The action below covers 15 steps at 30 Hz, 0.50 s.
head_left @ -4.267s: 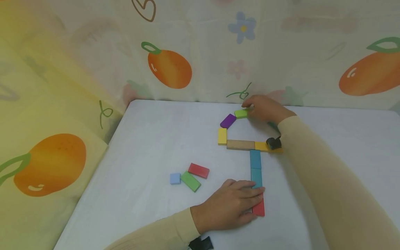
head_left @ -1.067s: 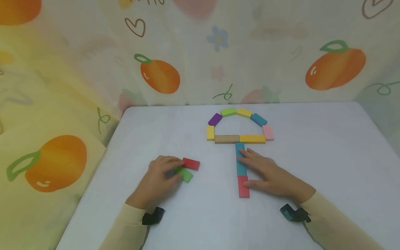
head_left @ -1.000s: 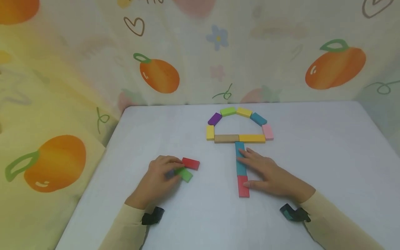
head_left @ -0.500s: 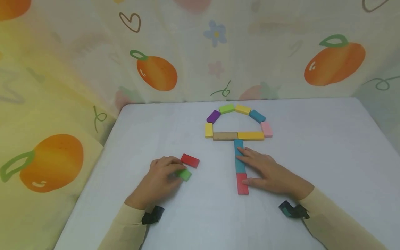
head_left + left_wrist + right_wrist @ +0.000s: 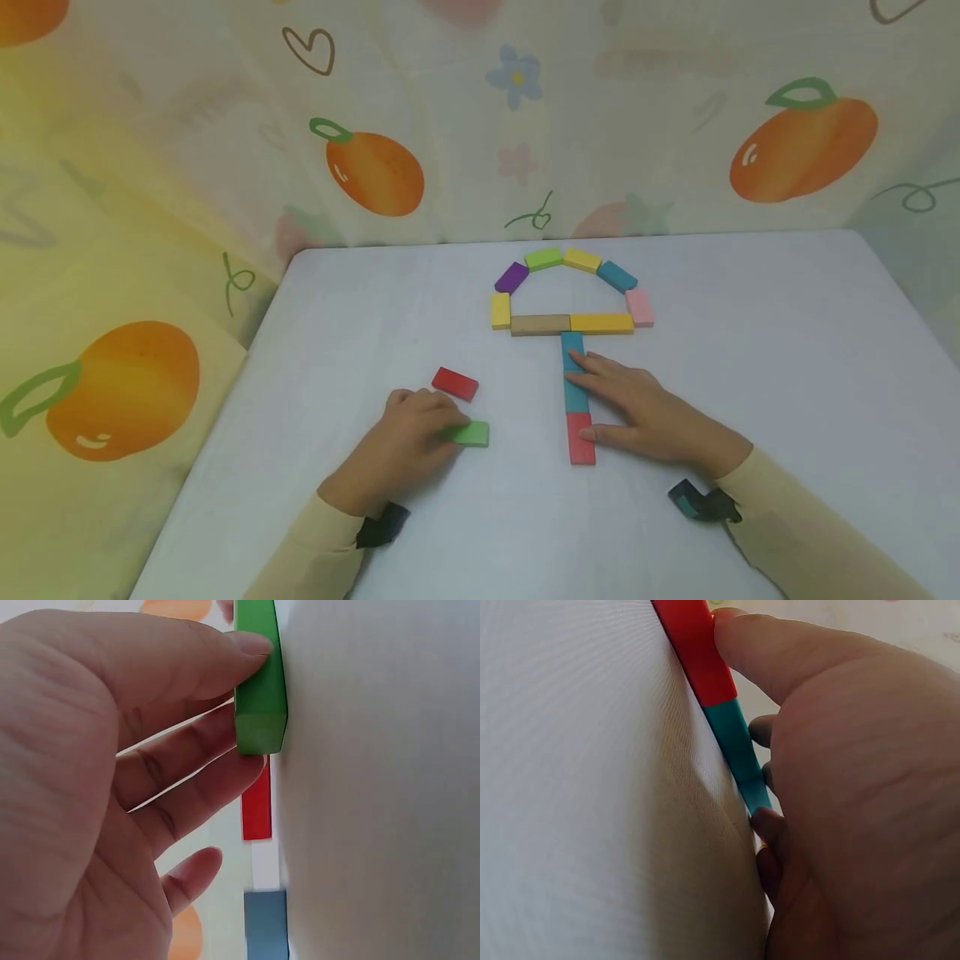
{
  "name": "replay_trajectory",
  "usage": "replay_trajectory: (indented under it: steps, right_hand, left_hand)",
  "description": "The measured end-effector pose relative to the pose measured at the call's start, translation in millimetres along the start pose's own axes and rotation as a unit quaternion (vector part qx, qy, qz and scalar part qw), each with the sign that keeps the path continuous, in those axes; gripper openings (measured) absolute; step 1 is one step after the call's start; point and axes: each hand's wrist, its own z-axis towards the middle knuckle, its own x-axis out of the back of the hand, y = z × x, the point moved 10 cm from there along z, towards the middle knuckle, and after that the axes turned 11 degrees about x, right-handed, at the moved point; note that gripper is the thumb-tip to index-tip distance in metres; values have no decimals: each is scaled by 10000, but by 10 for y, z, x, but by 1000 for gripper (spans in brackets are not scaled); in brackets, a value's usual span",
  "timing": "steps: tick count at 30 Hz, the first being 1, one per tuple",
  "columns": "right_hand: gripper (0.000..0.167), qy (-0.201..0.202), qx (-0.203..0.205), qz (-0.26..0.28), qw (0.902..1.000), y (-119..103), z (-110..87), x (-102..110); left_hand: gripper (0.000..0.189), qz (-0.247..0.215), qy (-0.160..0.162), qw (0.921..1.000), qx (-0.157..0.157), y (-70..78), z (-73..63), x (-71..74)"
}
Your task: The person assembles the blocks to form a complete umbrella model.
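My left hand (image 5: 412, 437) pinches a green wooden block (image 5: 471, 433) between thumb and fingers, low over the white table. Just behind it lies a loose red block (image 5: 455, 383). A greyish-blue block (image 5: 266, 926) shows in the left wrist view; in the head view the hand hides it. With fingers spread, my right hand (image 5: 645, 412) rests on a column of two teal blocks (image 5: 576, 393) and a red block (image 5: 581, 446), its thumb on the red one. The column meets a row of a tan block (image 5: 540, 325) and an orange-yellow block (image 5: 602, 323).
An arch of flat blocks curves above the row: yellow (image 5: 501, 310), purple (image 5: 512, 277), light green (image 5: 543, 258), yellow (image 5: 582, 260), blue (image 5: 617, 277) and pink (image 5: 640, 307). A printed cloth (image 5: 637, 150) hangs behind the table's far edge.
My right hand has come from the arch to the column, and my left hand from the column to the loose blocks. Lately the left hand has shifted right, turning the green block; the right stays put.
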Motion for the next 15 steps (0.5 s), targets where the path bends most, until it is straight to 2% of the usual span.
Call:
replay_trajectory:
  steps: [5, 11, 15]
  right_hand:
    - [81, -12, -40, -42, 10000, 5, 1, 1]
    - [79, 11, -5, -94, 10000, -8, 8, 7]
    - [78, 10, -2, -104, 9999, -12, 11, 7]
  left_hand:
    - [31, 52, -253, 9995, -189, 146, 3, -91]
    - [35, -37, -776, 9969, -103, 285, 3, -267]
    - [39, -337, -1053, 9938, -124, 419, -10, -382]
